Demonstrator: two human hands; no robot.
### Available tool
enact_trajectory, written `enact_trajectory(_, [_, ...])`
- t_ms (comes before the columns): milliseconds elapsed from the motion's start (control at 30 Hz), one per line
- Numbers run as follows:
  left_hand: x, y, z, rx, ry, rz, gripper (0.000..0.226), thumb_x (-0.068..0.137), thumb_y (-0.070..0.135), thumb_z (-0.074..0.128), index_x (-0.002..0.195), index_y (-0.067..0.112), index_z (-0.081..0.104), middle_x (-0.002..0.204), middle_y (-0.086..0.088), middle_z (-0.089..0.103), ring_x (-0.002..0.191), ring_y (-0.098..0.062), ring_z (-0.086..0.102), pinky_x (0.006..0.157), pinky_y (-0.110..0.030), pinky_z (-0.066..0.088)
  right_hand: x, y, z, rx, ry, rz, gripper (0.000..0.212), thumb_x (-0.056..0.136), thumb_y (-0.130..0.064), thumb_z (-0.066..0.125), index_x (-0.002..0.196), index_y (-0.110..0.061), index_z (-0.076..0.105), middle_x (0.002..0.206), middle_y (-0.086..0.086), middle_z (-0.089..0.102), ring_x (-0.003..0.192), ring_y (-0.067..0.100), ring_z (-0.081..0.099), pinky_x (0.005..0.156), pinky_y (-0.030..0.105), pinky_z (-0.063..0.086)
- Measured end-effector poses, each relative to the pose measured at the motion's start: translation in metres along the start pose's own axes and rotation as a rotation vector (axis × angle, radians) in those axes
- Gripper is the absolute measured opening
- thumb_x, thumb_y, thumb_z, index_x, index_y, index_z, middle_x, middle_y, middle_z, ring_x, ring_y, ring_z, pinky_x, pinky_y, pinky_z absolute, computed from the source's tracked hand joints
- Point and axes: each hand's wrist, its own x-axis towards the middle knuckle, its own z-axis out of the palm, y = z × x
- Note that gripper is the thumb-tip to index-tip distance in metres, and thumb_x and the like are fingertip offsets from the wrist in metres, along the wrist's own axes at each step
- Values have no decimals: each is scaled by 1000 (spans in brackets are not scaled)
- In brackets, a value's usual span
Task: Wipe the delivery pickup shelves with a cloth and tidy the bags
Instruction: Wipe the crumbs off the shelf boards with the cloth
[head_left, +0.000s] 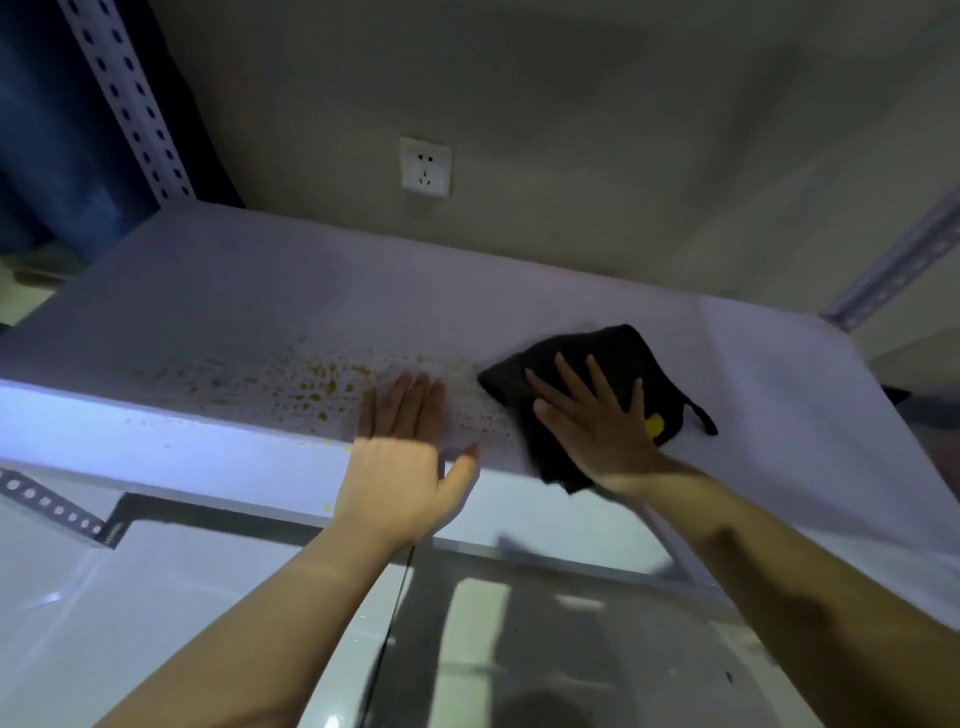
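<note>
A black cloth (618, 374) is pressed flat on the white shelf (260, 291) under the right hand (597, 421), whose fingers are spread straight over it rather than curled round it; a yellow tag shows at the cloth's near right side and a loop trails off to the right. The patch of orange-brown spots (311, 384) lies to the left of the cloth, stretched along the shelf's front edge, so its long axis runs left to right. The left hand (400, 457) is laid flat on the shelf between the cloth and the densest spots, fingers straight and holding nothing, thumb at the front lip. The spots are judged to be the next thing to wipe, which calls for a leftward sweep of the cloth; the left hand lies in that path and would need lifting first. The cloth's near corner hangs over the front edge. Bare shelf lies open behind, up to the wall with its socket (425, 167). No bags are seen.
</note>
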Motion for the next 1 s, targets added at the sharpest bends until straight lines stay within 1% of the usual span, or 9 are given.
enact_trajectory(100, [0, 0, -1, 6, -7, 16, 74, 82, 51, 36, 131, -2, 51, 136, -19, 52, 130, -36, 42, 110, -56, 27, -54, -11, 12, 11, 15, 68, 67, 73, -69, -12, 139, -61, -8, 158, -20, -13, 145, 12, -18, 113, 56, -11])
enact_trajectory(200, [0, 0, -1, 8, -3, 35, 72, 83, 49, 36, 130, -3, 52, 134, -20, 53, 129, -37, 43, 110, -56, 26, -73, -10, 10, -59, 64, 82, 73, 71, -68, -14, 142, -59, 0, 160, -18, -2, 147, 12, -5, 114, 54, 2])
enact_trajectory(267, [0, -2, 1, 12, 1, 43, 70, 83, 47, 35, 130, -3, 51, 135, -20, 52, 130, -36, 43, 109, -55, 24, -61, -5, 3, -94, 123, 111, 75, 72, -71, -11, 144, -57, 6, 160, -16, 6, 147, 13, 3, 112, 56, -3])
enact_trajectory(333, [0, -3, 3, 13, 2, 37, 68, 84, 44, 35, 131, -2, 51, 136, -19, 51, 130, -35, 42, 109, -56, 26, -42, 0, 3, -125, 113, 111, 76, 71, -74, -9, 144, -57, 0, 161, -12, -1, 147, 15, -5, 109, 62, -13])
enact_trajectory(467, [1, -4, 5, 12, 20, 29, 67, 84, 43, 36, 131, -2, 51, 136, -19, 51, 131, -35, 41, 110, -56, 26, -16, -2, 9, -69, 107, 192, 73, 77, -82, 2, 144, -55, -9, 160, -8, -16, 145, 22, -22, 107, 69, -9])
enact_trajectory(767, [-18, -10, -14, 75, -25, 50, 62, 88, 49, 37, 126, 5, 59, 138, -10, 53, 132, -28, 45, 102, -56, 38, -47, -19, 8, 20, 53, 363, 80, 77, -85, 13, 147, -51, -6, 160, -5, -17, 145, 26, -22, 106, 71, -6])
enact_trajectory(900, [-25, -52, -42, 105, -19, 25, 60, 91, 55, 30, 91, 9, 69, 100, -10, 71, 94, -34, 65, 90, -50, 44, -82, -26, 20, 7, 104, 372, 96, 64, -92, 2, 148, -48, -4, 160, -4, -17, 145, 27, -21, 107, 71, -4])
enact_trajectory(933, [-24, -71, -48, 124, -1, 4, 60, 90, 55, 31, 90, 9, 69, 101, -12, 71, 96, -35, 64, 91, -52, 44, -89, -30, 23, -13, 110, 378, 99, 61, -93, -2, 148, -46, -6, 160, -3, -17, 144, 28, -22, 108, 71, -3])
enact_trajectory(1000, [-15, -116, -57, 198, 45, -21, 66, 86, 55, 32, 114, 4, 64, 126, -15, 61, 121, -36, 52, 104, -56, 32, -97, -43, 29, -17, 119, 414, 98, 62, -91, -7, 148, -45, -12, 159, -1, -18, 144, 29, -24, 108, 71, -3])
